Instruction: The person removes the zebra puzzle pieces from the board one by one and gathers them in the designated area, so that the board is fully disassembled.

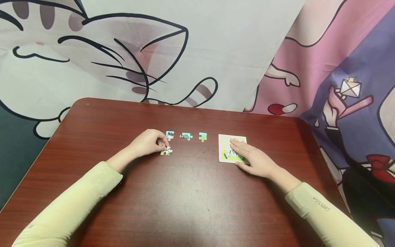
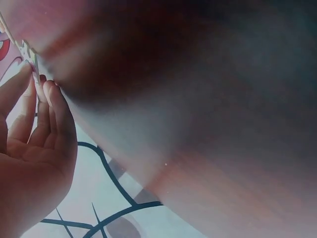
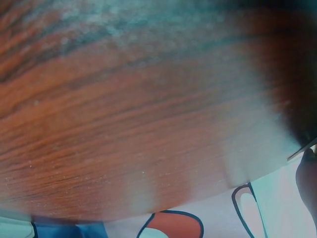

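In the head view my left hand [image 1: 148,142] pinches a jigsaw piece [image 1: 167,151] with black-and-white and green print between thumb and fingers, at the table surface. The left wrist view shows the same hand [image 2: 42,129] from the side, the piece edge-on at its fingertips. My right hand [image 1: 254,157] lies flat with straight fingers on a square puzzle board [image 1: 224,147]. A zebra picture on a green ground shows on the board, partly covered by the fingers. Only a dark edge of that hand [image 3: 308,173] appears in the right wrist view.
Three more jigsaw pieces lie in a row behind the left hand's piece: a left one [image 1: 170,134], a middle one [image 1: 186,136] and a right one [image 1: 202,136]. The brown table [image 1: 185,199] ends at a cartoon-printed cloth [image 1: 234,51] behind it.
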A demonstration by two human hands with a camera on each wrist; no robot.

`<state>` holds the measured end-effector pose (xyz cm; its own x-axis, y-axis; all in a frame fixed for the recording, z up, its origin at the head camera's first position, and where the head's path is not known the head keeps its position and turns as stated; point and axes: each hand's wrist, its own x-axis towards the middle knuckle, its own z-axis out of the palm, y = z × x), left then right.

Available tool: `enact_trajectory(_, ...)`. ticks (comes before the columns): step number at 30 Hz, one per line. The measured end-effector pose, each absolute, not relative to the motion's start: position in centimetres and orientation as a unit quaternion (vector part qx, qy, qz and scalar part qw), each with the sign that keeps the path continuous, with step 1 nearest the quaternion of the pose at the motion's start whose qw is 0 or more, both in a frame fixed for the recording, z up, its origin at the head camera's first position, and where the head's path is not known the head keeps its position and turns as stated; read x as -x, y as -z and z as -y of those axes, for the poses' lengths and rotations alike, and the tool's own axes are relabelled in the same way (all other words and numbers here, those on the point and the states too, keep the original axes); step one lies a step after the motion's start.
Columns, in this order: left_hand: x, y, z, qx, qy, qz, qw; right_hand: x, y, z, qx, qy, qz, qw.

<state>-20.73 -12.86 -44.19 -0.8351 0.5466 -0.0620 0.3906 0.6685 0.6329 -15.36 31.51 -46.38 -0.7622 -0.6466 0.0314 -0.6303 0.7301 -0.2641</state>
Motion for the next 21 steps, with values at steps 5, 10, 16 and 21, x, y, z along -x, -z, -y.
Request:
enact_trajectory(5, 20.66, 44.33, 12.57, -0.256, -0.3, -0.912, 0.116, 15.33, 46.34, -31.43, 0.344, 0.133, -0.929, 0.032)
enact_trajectory(10, 20.58, 44.33, 12.27, -0.258, -0.297, -0.913, 0.109, 15.32, 46.49, -31.44, 0.352, 0.134, -0.926, 0.014)
enact_trajectory(16, 20.48, 44.36, 12.14, -0.262, -0.29, -0.913, 0.115, 15.4, 46.66, -31.57, 0.357, 0.137, -0.924, 0.009)
enact_trajectory(21, 20.5, 44.4, 12.1, -0.26, -0.291, -0.914, 0.112, 15.57, 46.6, -31.65, 0.353, 0.137, -0.925, 0.019)
